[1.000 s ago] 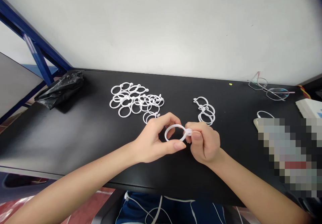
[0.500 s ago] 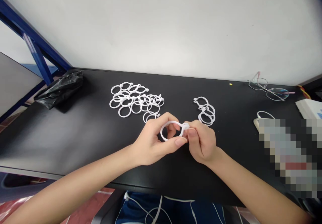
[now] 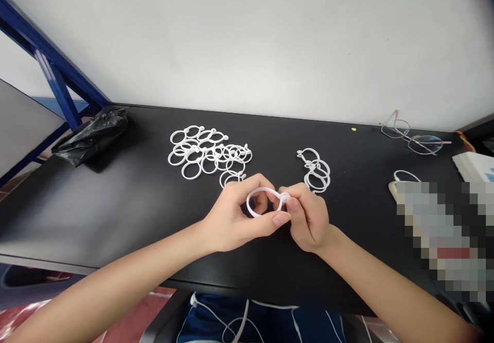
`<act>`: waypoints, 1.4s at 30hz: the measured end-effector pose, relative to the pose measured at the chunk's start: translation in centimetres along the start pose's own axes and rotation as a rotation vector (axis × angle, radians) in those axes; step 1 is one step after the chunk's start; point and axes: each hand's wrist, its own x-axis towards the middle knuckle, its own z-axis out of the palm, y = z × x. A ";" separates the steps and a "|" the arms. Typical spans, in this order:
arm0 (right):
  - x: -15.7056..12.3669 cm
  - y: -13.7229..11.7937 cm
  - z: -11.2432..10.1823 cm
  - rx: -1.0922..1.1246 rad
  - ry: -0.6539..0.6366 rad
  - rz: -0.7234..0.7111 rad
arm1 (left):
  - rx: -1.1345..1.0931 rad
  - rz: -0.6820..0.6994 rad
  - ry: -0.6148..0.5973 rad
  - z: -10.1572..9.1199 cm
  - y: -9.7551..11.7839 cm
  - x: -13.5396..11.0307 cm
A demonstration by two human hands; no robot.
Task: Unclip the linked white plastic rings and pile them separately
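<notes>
A white plastic curtain ring (image 3: 249, 208) is held up over the front of the desk, its small eyelet end towards the right. My left hand (image 3: 235, 219) curls around the loop, thumb along the near side and fingers on the far side. At the eyelet end, my right hand (image 3: 309, 214) pinches with thumb and bent forefinger, hiding part of that joint. Behind my left hand lies a loose pile of similar white rings (image 3: 192, 170). Past my right hand is a smaller group of rings (image 3: 317, 179), overlapping one another.
On the black desk (image 3: 135, 214), a crumpled black plastic bag (image 3: 92, 132) sits at the far left. Eyeglasses (image 3: 424, 145) lie at the back right, near a blurred-out phone-like object (image 3: 436, 230) and a white box (image 3: 476, 165). A white wall rises behind.
My right hand has shifted slightly left, closer to the ring's eyelet, and my left thumb has slid a little to the right. Both rings groups on the desk are unmoved.
</notes>
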 end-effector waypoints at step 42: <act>-0.5 0.1 0.5 0.216 -0.170 -0.053 | 0.248 0.265 0.028 -1.0 -0.5 0.4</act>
